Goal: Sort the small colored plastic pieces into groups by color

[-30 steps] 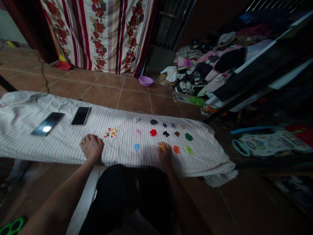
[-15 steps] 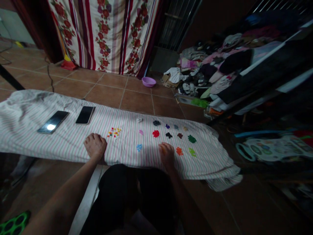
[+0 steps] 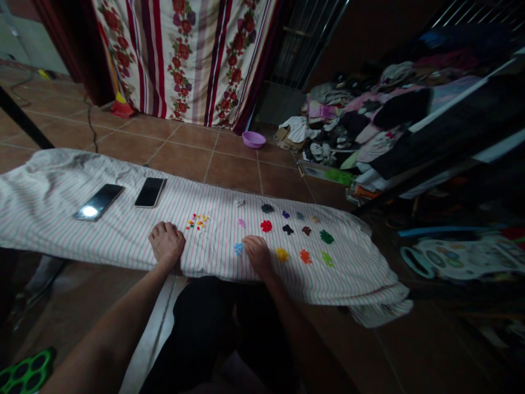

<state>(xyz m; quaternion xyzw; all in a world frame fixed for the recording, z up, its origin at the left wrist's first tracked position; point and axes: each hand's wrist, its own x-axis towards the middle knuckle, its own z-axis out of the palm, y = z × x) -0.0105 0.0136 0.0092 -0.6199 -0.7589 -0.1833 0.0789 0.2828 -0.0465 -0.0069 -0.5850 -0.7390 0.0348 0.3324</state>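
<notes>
My left hand (image 3: pixel 167 243) rests on the striped cloth (image 3: pixel 110 241), fingers loosely curled, just left of a mixed pile of small coloured pieces (image 3: pixel 198 221). My right hand (image 3: pixel 257 254) is over the cloth beside the light blue pieces (image 3: pixel 238 249); its fingers are bent together and anything between them is too small to make out. Small piles sorted by colour lie around it: red (image 3: pixel 266 226), yellow (image 3: pixel 282 254), orange (image 3: pixel 305 256), black (image 3: pixel 287 230), dark green (image 3: pixel 327 236) and several others.
Two phones, one (image 3: pixel 98 202) with a bright reflection and one darker (image 3: pixel 150 192), lie on the cloth's left part. Beyond it, a purple basin (image 3: pixel 254 140) stands on the tiled floor. Clothes (image 3: pixel 328 120) are heaped at the right.
My right hand has moved left from the yellow pieces, which now show, to the light blue ones. My left hand stays beside the mixed pile. The view has shifted slightly.
</notes>
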